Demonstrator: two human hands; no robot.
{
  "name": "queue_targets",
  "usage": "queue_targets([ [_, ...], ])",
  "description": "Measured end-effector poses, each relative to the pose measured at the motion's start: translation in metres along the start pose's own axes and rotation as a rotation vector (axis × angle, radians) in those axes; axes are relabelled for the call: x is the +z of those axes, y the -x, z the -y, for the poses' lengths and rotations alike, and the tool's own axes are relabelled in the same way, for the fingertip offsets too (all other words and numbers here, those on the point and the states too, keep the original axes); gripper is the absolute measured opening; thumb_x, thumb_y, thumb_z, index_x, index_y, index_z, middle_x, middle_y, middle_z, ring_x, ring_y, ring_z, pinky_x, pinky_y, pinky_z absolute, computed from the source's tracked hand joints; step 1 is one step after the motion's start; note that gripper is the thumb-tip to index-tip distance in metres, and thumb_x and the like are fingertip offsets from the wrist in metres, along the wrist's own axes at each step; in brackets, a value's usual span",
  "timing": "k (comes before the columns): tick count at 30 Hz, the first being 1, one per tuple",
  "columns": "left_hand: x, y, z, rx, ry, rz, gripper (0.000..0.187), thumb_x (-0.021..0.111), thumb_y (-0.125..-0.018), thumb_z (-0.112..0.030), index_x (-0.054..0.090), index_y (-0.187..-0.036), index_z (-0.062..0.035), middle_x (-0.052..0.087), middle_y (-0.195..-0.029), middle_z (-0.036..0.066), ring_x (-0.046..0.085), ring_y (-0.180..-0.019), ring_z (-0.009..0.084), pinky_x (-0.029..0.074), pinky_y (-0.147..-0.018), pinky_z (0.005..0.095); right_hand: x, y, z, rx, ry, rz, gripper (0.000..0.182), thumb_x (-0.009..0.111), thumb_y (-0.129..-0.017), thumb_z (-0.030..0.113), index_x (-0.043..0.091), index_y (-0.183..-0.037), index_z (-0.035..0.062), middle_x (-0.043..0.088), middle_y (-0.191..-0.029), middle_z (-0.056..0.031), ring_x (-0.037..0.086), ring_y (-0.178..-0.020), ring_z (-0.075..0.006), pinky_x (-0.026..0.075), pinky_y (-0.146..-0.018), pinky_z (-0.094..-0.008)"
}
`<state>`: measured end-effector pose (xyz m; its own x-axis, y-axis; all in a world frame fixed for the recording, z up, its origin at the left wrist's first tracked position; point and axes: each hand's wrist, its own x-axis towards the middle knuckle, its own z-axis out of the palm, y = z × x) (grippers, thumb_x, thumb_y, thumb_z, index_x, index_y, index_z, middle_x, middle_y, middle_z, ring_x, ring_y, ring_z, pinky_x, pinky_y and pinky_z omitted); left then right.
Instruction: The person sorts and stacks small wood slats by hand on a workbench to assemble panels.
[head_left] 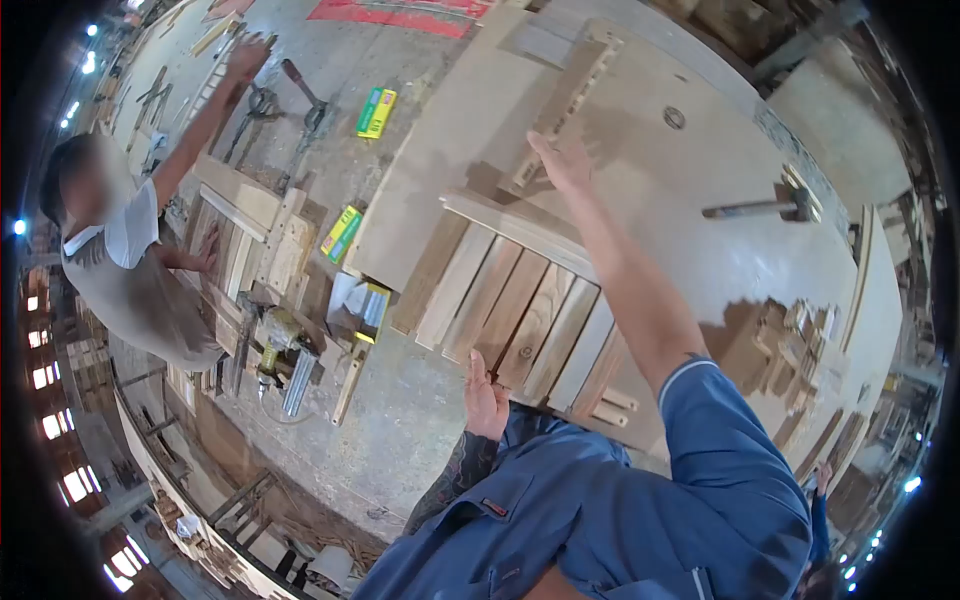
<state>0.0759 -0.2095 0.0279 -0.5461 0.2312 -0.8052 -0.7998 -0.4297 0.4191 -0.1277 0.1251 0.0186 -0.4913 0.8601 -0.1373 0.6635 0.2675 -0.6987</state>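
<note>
A slatted wooden panel (515, 310) lies before me, its parallel slats set against a crosspiece (515, 230) at the far end. My left hand (485, 402) is closed at the near edge of this panel, fingers at the slat ends; part of the grip is hidden. Stretched out beyond the crosspiece, my right hand (562, 162) has its fingers apart. Its fingertips are close beside a wooden rail (572, 108) with a row of slots along one edge.
A hammer (760, 208) and stacked wooden pieces (775, 350) are on the right. Small yellow-green boxes (375, 112) and a power drill (278, 335) lie on the left. Across there, another person (135, 260) reaches over wooden parts, one hand near a clamp-like tool (262, 100).
</note>
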Motion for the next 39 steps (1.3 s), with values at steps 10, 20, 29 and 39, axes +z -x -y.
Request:
queue_targets([
  [10,0.074,-0.048,-0.057,-0.007,0.015,0.007,0.038,0.051,-0.105,-0.038,0.058,-0.126,-0.0064,0.066,-0.12,0.006,0.066,-0.108,0.018,0.055,-0.091,0.0307,-0.094,0.063,-0.043,-0.462,-0.044,0.276,0.025,0.063,-0.087,0.013,0.065,-0.11,0.0025,0.064,-0.091,-0.0167,0.061,-0.082,-0.0378,0.05,-0.074,-0.0461],
  [20,0.19,-0.16,-0.046,0.054,-0.02,0.187,0.053,0.05,-0.104,-0.043,0.042,-0.144,-0.0095,0.056,-0.128,0.006,0.058,-0.108,0.0185,0.047,-0.092,0.0348,-0.092,0.023,-0.069,-0.661,0.494,-0.166,0.066,0.073,-0.08,0.019,0.052,-0.142,0.0164,0.052,-0.137,-0.0092,0.055,-0.112,-0.0308,0.044,-0.094,-0.045],
  [29,0.258,-0.201,-0.015,-0.086,-0.469,0.379,0.07,0.053,-0.1,-0.049,0.029,-0.152,-0.0097,0.035,-0.151,0.016,0.034,-0.138,0.0326,0.028,-0.115,0.0529,-0.122,0.15,-0.147,-0.103,0.048,-0.026,0.041,0.072,-0.082,0.019,0.065,-0.122,0.0122,0.068,-0.11,-0.0154,0.063,-0.102,-0.0354,0.051,-0.084,-0.0466],
  [39,0.324,-0.262,-0.012,0.082,-0.469,0.479,0.071,0.062,-0.096,-0.038,0.027,-0.153,-0.0166,0.029,-0.151,0.02,0.033,-0.138,0.0328,0.03,-0.117,0.0481,-0.298,0.425,-0.357,0.752,-0.088,-0.528,0.032,0.067,-0.085,0.031,0.072,-0.109,0.0113,0.072,-0.097,-0.017,0.069,-0.089,-0.0351,0.055,-0.078,-0.0414],
])
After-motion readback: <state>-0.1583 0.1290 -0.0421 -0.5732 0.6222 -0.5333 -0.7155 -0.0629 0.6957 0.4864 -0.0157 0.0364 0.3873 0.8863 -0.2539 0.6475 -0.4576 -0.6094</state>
